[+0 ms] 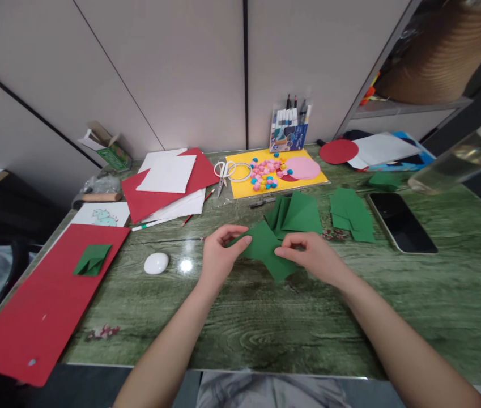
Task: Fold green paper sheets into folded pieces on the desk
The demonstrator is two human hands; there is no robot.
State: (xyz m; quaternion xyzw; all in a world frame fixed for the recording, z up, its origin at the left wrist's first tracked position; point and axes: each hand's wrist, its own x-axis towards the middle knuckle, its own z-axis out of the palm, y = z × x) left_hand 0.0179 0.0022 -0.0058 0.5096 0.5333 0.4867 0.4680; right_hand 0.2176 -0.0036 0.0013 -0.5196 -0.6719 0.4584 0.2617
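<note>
Between my two hands is a piece of green paper (269,249), held just above the table. My left hand (222,252) pinches its left corner between thumb and fingers. On the other side, my right hand (308,253) grips its right edge the same way. Right behind it stand folded green papers (302,212), partly overlapping one another. Farther right lie loose green paper pieces (350,214). A small folded green paper (92,260) rests on the long red sheet (32,306) at the left.
Scissors (224,170) lie beside a yellow sheet (240,190) bearing colourful pom-poms (265,167) and a pink circle (303,168). A phone (401,222) and a clear bottle (456,158) are at the right. A white oval object (156,263) sits left of my hands; a marker box (288,130) stands behind.
</note>
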